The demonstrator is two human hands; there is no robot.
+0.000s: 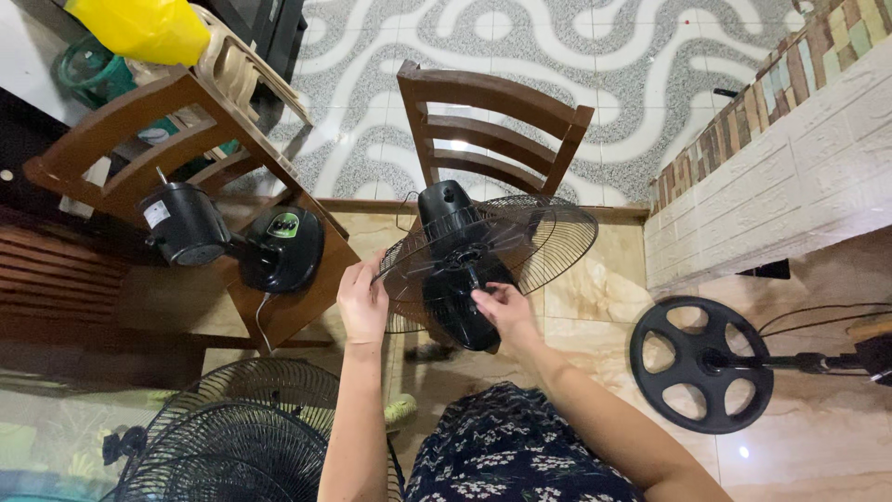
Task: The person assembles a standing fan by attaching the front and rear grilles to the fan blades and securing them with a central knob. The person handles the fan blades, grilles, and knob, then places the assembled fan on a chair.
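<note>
Black wire fan guard (520, 242), at frame centre, is gripped at its rim by the left hand (362, 302); the fan motor (460, 279) is grasped by the right hand (502, 307).

Bare forearms, no sleeves, no rings seen; dark navy garment (520, 446) (small white floral print) over lap.

Black wire fan guard (548, 232), glossy plastic motor housing (460, 279).
</note>
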